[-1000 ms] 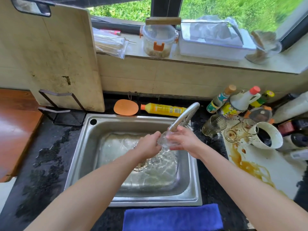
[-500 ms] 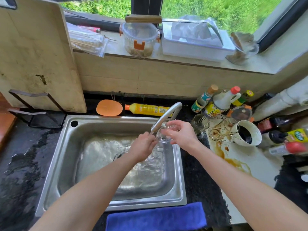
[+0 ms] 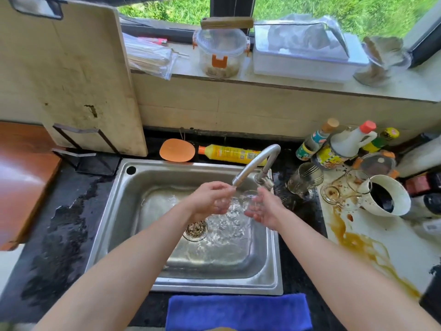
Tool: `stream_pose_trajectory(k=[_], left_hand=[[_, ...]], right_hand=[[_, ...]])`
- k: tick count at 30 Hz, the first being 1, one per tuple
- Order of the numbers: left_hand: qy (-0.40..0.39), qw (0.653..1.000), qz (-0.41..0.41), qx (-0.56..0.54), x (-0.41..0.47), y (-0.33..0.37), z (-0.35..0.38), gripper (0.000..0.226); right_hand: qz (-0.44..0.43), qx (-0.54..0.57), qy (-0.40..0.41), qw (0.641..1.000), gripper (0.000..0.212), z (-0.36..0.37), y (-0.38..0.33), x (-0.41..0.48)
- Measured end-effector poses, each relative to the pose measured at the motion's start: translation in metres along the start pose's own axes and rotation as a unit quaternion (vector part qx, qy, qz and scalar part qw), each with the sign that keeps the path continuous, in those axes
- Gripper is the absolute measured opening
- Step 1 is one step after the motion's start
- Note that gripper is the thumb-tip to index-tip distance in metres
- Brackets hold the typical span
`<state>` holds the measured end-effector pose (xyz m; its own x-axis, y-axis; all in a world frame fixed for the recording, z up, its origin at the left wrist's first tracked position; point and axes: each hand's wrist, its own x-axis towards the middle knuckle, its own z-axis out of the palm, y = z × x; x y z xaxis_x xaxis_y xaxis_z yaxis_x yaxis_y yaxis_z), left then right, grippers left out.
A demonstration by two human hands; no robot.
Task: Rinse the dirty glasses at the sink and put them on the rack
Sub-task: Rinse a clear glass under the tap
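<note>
Head view: the right hand (image 3: 263, 207) cradles a clear glass (image 3: 249, 199) under the faucet (image 3: 254, 163) over the sink (image 3: 119, 211). The left hand (image 3: 210, 201), earlier on the glass, has drawn aside, fingers loosely curled, empty.

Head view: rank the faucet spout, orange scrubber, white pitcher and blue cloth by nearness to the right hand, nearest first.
From the right hand:
1. Faucet spout, just above and left of the hand.
2. White pitcher, to the right on the stained board; the orange scrubber, behind the sink to the left, and the blue cloth, at the front edge, are too close to call.
</note>
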<state>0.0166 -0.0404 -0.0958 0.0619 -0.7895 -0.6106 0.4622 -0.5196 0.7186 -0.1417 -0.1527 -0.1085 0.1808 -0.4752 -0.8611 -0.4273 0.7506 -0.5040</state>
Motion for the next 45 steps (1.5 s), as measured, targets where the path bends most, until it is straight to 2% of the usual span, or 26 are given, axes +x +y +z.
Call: stream_pose_trajectory(k=[3, 6, 11, 13, 16, 19, 24, 26, 29, 31, 33, 36, 40, 43, 45], left_hand=[[0.0, 0.999, 0.002, -0.045, -0.001, -0.003, 0.0, 0.029], [-0.029, 0.996, 0.01, -0.084, 0.001, -0.002, 0.006, 0.032], [-0.045, 0.998, 0.015, -0.035, 0.013, 0.007, 0.026, 0.042], [-0.026, 0.999, 0.012, -0.022, 0.018, 0.01, 0.036, 0.035], [0.055, 0.998, 0.014, 0.009, 0.024, 0.012, 0.049, 0.015], [0.101, 0.995, -0.002, 0.008, 0.026, 0.014, 0.049, 0.02], [0.116, 0.987, -0.038, -0.106, 0.02, 0.009, 0.026, 0.036], [0.165, 0.984, -0.039, -0.056, 0.017, 0.006, 0.019, 0.037], [0.232, 0.971, -0.052, 0.039, 0.014, 0.0, 0.009, 0.027], [0.221, 0.971, -0.076, 0.046, 0.009, -0.006, 0.004, 0.014], [0.211, 0.971, -0.1, 0.041, 0.004, -0.016, -0.001, 0.011], [0.236, 0.963, -0.116, 0.053, 0.0, -0.035, -0.014, 0.019], [0.249, 0.957, -0.15, 0.004, 0.0, -0.054, -0.036, 0.022], [0.225, 0.962, -0.155, -0.012, -0.003, -0.055, -0.037, 0.024], [0.215, 0.966, -0.142, -0.025, 0.0, -0.053, -0.033, 0.023]], right_hand=[[0.048, 0.036, -0.053, 0.997, 0.039, 0.007, 0.015, 0.007], [0.057, 0.034, -0.072, 0.995, 0.044, 0.002, 0.022, 0.012], [0.057, 0.017, -0.071, 0.996, 0.044, -0.018, 0.024, 0.012], [0.055, 0.016, -0.071, 0.996, 0.045, -0.024, 0.025, 0.012], [0.054, 0.03, -0.074, 0.995, 0.044, -0.028, 0.025, 0.01], [0.067, 0.048, -0.08, 0.993, 0.05, -0.026, 0.025, 0.009], [0.085, 0.11, -0.163, 0.977, 0.05, -0.011, 0.02, 0.001], [0.051, 0.094, -0.14, 0.984, 0.046, 0.0, 0.014, -0.003], [-0.061, -0.008, -0.027, 0.998, 0.038, 0.018, 0.003, -0.003], [-0.143, -0.072, 0.033, 0.987, 0.031, 0.027, -0.006, 0.0], [-0.209, -0.159, 0.057, 0.963, 0.028, 0.037, -0.011, 0.001], [-0.25, -0.244, -0.006, 0.937, 0.033, 0.057, -0.008, -0.01], [-0.204, -0.346, -0.149, 0.904, 0.052, 0.067, -0.009, -0.018], [-0.225, -0.341, -0.167, 0.897, 0.057, 0.064, -0.012, -0.018], [-0.246, -0.282, -0.142, 0.916, 0.058, 0.063, -0.012, -0.017]])
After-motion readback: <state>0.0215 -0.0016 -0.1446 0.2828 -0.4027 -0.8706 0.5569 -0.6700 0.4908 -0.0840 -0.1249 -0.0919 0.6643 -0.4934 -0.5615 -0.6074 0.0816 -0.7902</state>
